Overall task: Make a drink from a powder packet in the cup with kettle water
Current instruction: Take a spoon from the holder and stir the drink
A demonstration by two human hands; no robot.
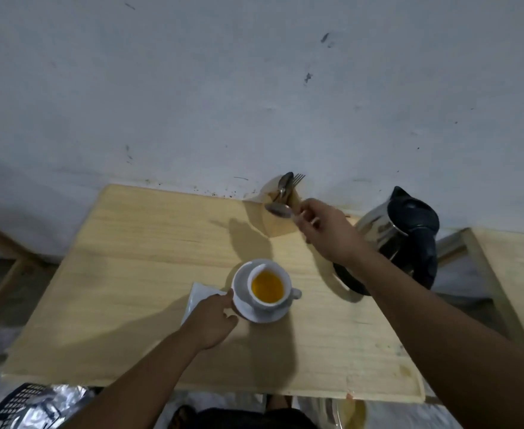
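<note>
A white cup (281, 303) holding orange liquid stands on a white saucer (240, 283) near the middle of the wooden table (137, 267). My left hand (212, 322) rests at the saucer's left rim, over a white packet (197, 297). My right hand (325, 230) is raised at the back of the table and grips a metal spoon (277, 209) by its handle, bowl pointing left. The steel kettle (400, 239) with black lid and handle stands to the right, partly behind my right forearm.
A tan holder (268, 193) with another spoon and a fork stands against the wall behind the held spoon. A second wooden surface (514, 274) lies to the right. A dark basket (22, 404) and foil sit on the floor at lower left.
</note>
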